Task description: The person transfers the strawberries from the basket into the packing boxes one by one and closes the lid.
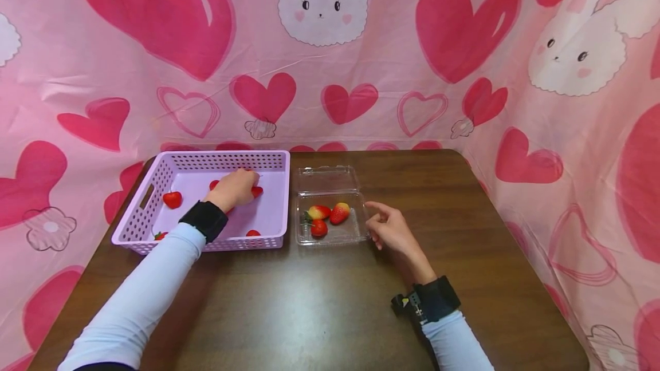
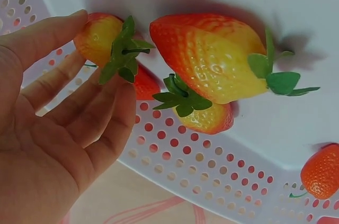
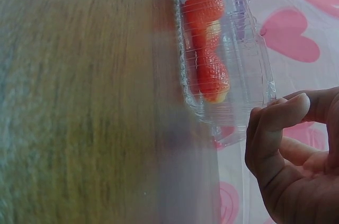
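Note:
My left hand (image 1: 237,189) reaches into the lilac plastic basket (image 1: 206,243). Between its thumb and fingers it holds a red-and-yellow strawberry (image 2: 96,38) with green leaves, seen in the left wrist view. Right beside that lie a large red-and-yellow strawberry (image 2: 212,60) and a smaller one (image 2: 204,118). To the basket's right stands a clear plastic clamshell box (image 1: 330,240), lid folded back, with three strawberries (image 1: 340,213) inside. My right hand (image 1: 394,231) is at the box's right edge, index finger extended against its rim and the other fingers loosely bent.
More strawberries lie apart in the basket, one at its left side (image 1: 172,200) and one near its front wall (image 1: 252,233). Brown wooden tabletop (image 1: 319,314) carries both containers. A pink curtain (image 1: 309,62) with hearts and rabbits hangs behind and to the sides.

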Demonstrator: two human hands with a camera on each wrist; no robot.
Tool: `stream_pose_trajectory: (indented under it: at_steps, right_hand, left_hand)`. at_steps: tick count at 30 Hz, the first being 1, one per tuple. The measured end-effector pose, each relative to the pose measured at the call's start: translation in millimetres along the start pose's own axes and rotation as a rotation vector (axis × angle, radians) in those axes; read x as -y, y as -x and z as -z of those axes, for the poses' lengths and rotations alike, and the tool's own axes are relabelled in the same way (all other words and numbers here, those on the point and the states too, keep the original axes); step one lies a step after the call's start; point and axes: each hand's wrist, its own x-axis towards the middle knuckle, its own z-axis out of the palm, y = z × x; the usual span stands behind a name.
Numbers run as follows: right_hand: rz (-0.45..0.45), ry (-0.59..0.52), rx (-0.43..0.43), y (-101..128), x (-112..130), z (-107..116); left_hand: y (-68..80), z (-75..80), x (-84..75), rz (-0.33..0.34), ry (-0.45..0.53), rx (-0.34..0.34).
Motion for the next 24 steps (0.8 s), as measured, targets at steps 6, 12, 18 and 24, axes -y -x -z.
stream_pose_trajectory:
  at_steps: [6, 12, 18, 24]
  right_hand:
    - [-0.007, -0.006, 0.002, -0.1, 0.9, 0.4]
    - [-0.006, 0.005, -0.006, -0.2, -1.9, -0.2]
    - [-0.007, 0.003, -0.014, -0.6, -3.1, -0.8]
    - [-0.004, -0.005, -0.011, -1.3, -2.6, -0.6]
  left_hand:
    - [-1.1, 0.5, -1.0, 0.018, -0.001, 0.033]
    - [-2.2, 0.3, -0.7, 0.018, 0.0, 0.045]
    - [-1.4, -0.2, 0.1, 0.012, 0.015, 0.038]
    - [-0.7, 1.3, 0.7, -0.015, 0.025, -0.005]
